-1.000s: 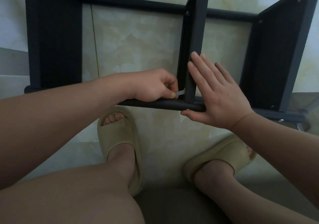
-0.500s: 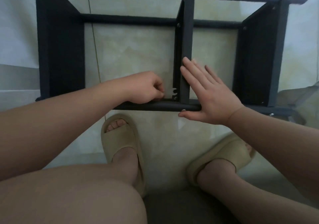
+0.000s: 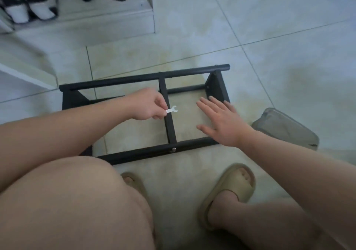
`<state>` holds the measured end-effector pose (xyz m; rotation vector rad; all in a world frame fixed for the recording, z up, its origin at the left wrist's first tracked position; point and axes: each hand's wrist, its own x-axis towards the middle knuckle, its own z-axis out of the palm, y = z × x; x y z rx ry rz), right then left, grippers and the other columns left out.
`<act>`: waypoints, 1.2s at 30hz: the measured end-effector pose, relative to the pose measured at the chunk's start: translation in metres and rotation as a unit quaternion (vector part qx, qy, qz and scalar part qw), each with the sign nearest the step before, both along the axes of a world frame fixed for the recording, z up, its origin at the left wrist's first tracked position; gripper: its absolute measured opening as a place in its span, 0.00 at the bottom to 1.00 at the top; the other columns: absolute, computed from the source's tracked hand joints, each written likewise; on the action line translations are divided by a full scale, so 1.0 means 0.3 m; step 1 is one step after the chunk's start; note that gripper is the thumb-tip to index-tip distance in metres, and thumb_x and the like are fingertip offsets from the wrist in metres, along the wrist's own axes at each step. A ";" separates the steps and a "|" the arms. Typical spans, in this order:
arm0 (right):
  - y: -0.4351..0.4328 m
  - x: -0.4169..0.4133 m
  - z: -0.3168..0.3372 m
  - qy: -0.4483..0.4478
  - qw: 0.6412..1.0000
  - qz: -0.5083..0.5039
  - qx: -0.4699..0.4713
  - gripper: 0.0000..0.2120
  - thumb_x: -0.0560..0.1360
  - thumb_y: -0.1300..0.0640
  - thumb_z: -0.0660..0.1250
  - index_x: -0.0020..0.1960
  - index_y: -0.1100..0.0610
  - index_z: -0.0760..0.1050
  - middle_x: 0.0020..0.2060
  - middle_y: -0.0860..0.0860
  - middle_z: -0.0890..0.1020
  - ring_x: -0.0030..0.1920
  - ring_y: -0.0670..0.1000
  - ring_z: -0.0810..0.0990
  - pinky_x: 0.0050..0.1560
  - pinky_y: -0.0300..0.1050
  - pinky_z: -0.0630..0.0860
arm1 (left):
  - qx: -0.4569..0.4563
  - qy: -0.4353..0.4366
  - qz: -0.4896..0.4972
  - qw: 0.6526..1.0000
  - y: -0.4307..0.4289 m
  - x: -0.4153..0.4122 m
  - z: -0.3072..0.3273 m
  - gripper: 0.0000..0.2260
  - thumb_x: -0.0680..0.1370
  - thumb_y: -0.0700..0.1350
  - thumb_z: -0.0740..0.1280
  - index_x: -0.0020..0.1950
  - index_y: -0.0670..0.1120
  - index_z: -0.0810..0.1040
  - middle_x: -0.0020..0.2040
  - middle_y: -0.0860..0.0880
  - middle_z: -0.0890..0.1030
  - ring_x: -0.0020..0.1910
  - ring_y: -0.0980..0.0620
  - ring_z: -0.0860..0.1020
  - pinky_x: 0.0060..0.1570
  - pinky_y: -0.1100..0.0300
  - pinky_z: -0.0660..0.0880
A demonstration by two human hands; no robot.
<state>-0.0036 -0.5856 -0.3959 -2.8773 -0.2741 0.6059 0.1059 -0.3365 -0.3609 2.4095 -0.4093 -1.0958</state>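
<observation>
Your left hand pinched a small flat silver wrench over the black metal frame; your right hand was spread flat, seemingly just above it.

The left forearm reaches in from 9 o'clock, and the left grip is curled, thumb and forefinger pinching a small wrench at its 3 o'clock side. The right forearm enters from 4 o'clock, with the right grip palm down and its fingers straight, spread toward 10 o'clock.
</observation>
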 end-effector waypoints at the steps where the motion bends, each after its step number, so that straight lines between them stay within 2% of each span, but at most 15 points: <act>1: -0.044 0.002 0.035 -0.006 1.000 -0.017 -0.010 0.35 0.82 0.36 0.54 0.83 0.47 0.46 0.82 0.44 0.49 0.82 0.49 0.45 0.80 0.54 0.46 | -0.007 -0.012 -0.013 1.000 -0.028 0.012 0.037 0.04 0.75 0.44 0.72 0.41 0.52 0.84 0.34 0.57 0.84 0.38 0.60 0.83 0.38 0.63 0.74; 4: -0.184 -0.005 0.131 -0.015 0.998 -0.058 -0.027 0.34 0.83 0.39 0.56 0.83 0.48 0.48 0.82 0.44 0.52 0.82 0.49 0.48 0.79 0.53 0.50 | -0.032 -0.042 -0.018 0.998 -0.132 0.028 0.112 0.02 0.74 0.44 0.72 0.42 0.49 0.84 0.37 0.52 0.86 0.42 0.52 0.84 0.45 0.55 0.80; 7: -0.340 -0.036 0.209 -0.013 0.996 -0.087 -0.034 0.33 0.83 0.39 0.56 0.83 0.46 0.49 0.82 0.44 0.54 0.81 0.48 0.50 0.78 0.52 0.52 | -0.047 -0.050 -0.041 0.997 -0.291 0.006 0.153 0.02 0.74 0.45 0.70 0.43 0.50 0.82 0.37 0.54 0.85 0.37 0.58 0.82 0.33 0.62 0.72; 11: -0.559 -0.083 0.247 0.000 0.983 -0.171 -0.067 0.33 0.83 0.39 0.57 0.83 0.46 0.50 0.81 0.47 0.59 0.81 0.50 0.54 0.76 0.52 0.56 | -0.031 -0.070 -0.119 0.990 -0.541 -0.041 0.144 0.05 0.78 0.48 0.68 0.41 0.53 0.78 0.40 0.54 0.81 0.37 0.57 0.77 0.35 0.61 0.69; 14: -0.696 -0.148 0.196 0.013 0.973 -0.217 -0.076 0.32 0.83 0.39 0.56 0.83 0.47 0.50 0.80 0.49 0.61 0.80 0.52 0.56 0.75 0.52 0.59 | -0.031 -0.067 -0.138 0.988 -0.733 -0.077 0.087 0.07 0.79 0.45 0.67 0.41 0.51 0.77 0.44 0.52 0.79 0.39 0.53 0.75 0.35 0.62 0.69; 16: -0.768 -0.203 0.127 0.028 0.968 -0.239 -0.075 0.32 0.83 0.39 0.57 0.82 0.46 0.50 0.80 0.50 0.61 0.80 0.52 0.56 0.75 0.51 0.59 | -0.031 -0.056 -0.151 0.987 -0.868 -0.107 0.035 0.06 0.79 0.41 0.65 0.42 0.49 0.77 0.41 0.48 0.76 0.37 0.47 0.72 0.36 0.61 0.67; 18: -0.827 -0.251 0.050 0.045 0.961 -0.265 -0.065 0.32 0.83 0.40 0.58 0.82 0.46 0.51 0.80 0.49 0.61 0.80 0.51 0.56 0.75 0.51 0.59 | -0.028 -0.038 -0.162 0.986 -0.990 -0.142 -0.026 0.07 0.78 0.38 0.63 0.42 0.46 0.77 0.37 0.45 0.73 0.37 0.45 0.68 0.36 0.59 0.66; 21: -0.892 -0.308 -0.067 0.070 0.955 -0.284 -0.055 0.31 0.83 0.42 0.59 0.82 0.47 0.52 0.80 0.49 0.62 0.80 0.51 0.57 0.75 0.49 0.59 | -0.004 -0.017 -0.187 0.982 -1.146 -0.204 -0.121 0.09 0.77 0.35 0.61 0.38 0.35 0.73 0.31 0.41 0.67 0.34 0.41 0.66 0.35 0.47 0.66; 22: -0.906 -0.324 -0.104 0.077 0.953 -0.287 -0.054 0.31 0.83 0.42 0.59 0.82 0.47 0.53 0.79 0.49 0.62 0.79 0.51 0.58 0.75 0.49 0.59 | 0.000 -0.009 -0.187 0.982 -1.188 -0.228 -0.153 0.10 0.78 0.36 0.61 0.41 0.31 0.75 0.33 0.37 0.72 0.36 0.36 0.70 0.39 0.43 0.71; 23: -0.919 -0.339 -0.140 0.082 0.952 -0.291 -0.052 0.31 0.82 0.42 0.60 0.81 0.47 0.54 0.79 0.49 0.63 0.79 0.52 0.60 0.75 0.48 0.59 | -0.002 -0.002 -0.180 0.984 -1.228 -0.250 -0.188 0.11 0.79 0.39 0.62 0.46 0.31 0.79 0.40 0.34 0.78 0.43 0.32 0.76 0.45 0.44 0.76; 25: -0.944 -0.364 -0.203 0.089 0.951 -0.293 -0.050 0.31 0.82 0.43 0.61 0.81 0.48 0.56 0.78 0.48 0.64 0.78 0.51 0.61 0.75 0.47 0.59 | -0.004 -0.003 -0.158 0.987 -1.294 -0.286 -0.256 0.13 0.80 0.44 0.64 0.54 0.35 0.81 0.53 0.34 0.82 0.54 0.34 0.80 0.52 0.47 0.78; 28: -0.972 -0.388 -0.271 0.102 0.949 -0.293 -0.051 0.31 0.81 0.43 0.62 0.81 0.48 0.57 0.78 0.47 0.65 0.78 0.50 0.60 0.75 0.48 0.60 | 0.013 -0.023 -0.153 0.988 -1.353 -0.314 -0.337 0.11 0.79 0.44 0.64 0.56 0.43 0.82 0.54 0.41 0.83 0.54 0.39 0.80 0.54 0.51 0.78; 31: -0.975 -0.405 -0.305 0.110 0.949 -0.290 -0.045 0.31 0.81 0.43 0.62 0.81 0.48 0.58 0.77 0.46 0.66 0.78 0.50 0.61 0.74 0.48 0.63 | 0.021 -0.024 -0.163 0.986 -1.353 -0.323 -0.370 0.10 0.77 0.42 0.64 0.54 0.45 0.82 0.53 0.44 0.83 0.53 0.40 0.80 0.50 0.53 0.77; 36: -0.948 -0.388 -0.276 0.112 0.949 -0.293 -0.037 0.29 0.81 0.44 0.63 0.79 0.48 0.61 0.77 0.47 0.67 0.77 0.51 0.63 0.73 0.48 0.64 | -0.012 -0.049 -0.190 0.980 -1.250 -0.304 -0.337 0.10 0.80 0.44 0.61 0.57 0.51 0.80 0.58 0.49 0.80 0.57 0.43 0.78 0.57 0.52 0.76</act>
